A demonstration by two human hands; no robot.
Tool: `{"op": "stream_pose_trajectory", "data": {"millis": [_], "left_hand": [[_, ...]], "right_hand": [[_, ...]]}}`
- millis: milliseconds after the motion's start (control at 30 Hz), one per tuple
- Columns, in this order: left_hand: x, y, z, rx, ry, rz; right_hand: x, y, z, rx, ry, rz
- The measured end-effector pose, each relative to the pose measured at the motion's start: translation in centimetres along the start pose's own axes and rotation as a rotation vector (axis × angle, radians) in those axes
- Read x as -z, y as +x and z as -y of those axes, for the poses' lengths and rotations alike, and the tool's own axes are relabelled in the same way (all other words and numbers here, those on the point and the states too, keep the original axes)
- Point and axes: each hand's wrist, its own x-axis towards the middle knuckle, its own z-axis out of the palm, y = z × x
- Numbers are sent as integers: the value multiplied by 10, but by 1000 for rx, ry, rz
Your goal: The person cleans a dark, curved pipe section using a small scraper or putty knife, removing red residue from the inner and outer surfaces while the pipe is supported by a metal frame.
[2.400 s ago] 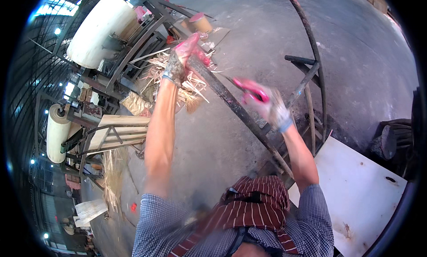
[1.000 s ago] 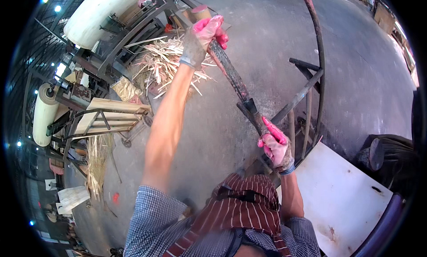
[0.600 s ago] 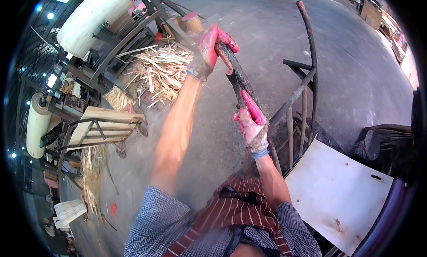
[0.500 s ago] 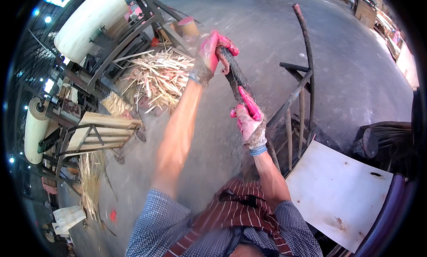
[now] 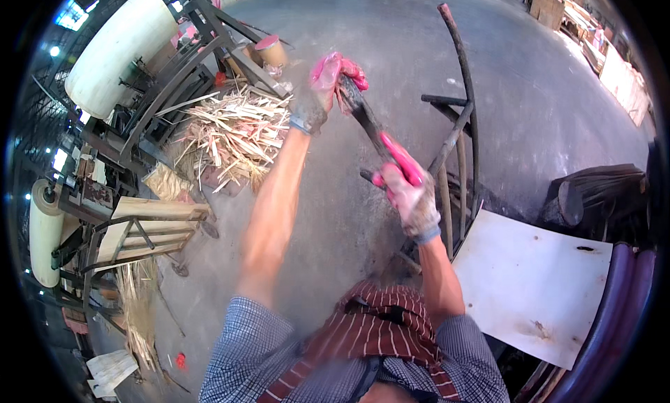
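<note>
A dark, rough bar (image 5: 364, 118) slants between my two hands, in front of my body. At its far end my left hand (image 5: 321, 89), in a whitish glove stained pink, is closed around it. My right hand (image 5: 412, 193), in a similar glove with bright pink fingers, grips it nearer to me, one finger stretched along it. A short dark stub shows beside the right hand's fingers; whether it belongs to the bar, I cannot tell. To the right of that hand stands a dark frame of bent poles (image 5: 466, 75).
A white panel (image 5: 534, 277) lies at the lower right beside purple rollers (image 5: 624, 298). Left are a pile of wood strips (image 5: 234, 134), a bucket (image 5: 272, 50), a large pale roll (image 5: 122, 54) on machinery, a wheeled frame with boards (image 5: 150, 228) and a straw broom (image 5: 138, 302).
My right hand has moved right, so the hands are farther apart. My left hand keeps its hold at the bar's far end. The surroundings have shifted left in view.
</note>
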Motion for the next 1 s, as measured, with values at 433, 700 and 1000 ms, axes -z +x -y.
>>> {"op": "stream_pose_trajectory", "data": {"millis": [433, 700, 1000], "left_hand": [[-29, -11, -8, -115, -25, -152], [-23, -3, -3, -75, -113, -127], [-23, -3, -17, 63, -235, 0]], "right_hand": [[-29, 48, 29, 116, -201, 17], [-21, 7, 17, 0, -68, 13], [-35, 46, 26, -30, 13, 19]]}}
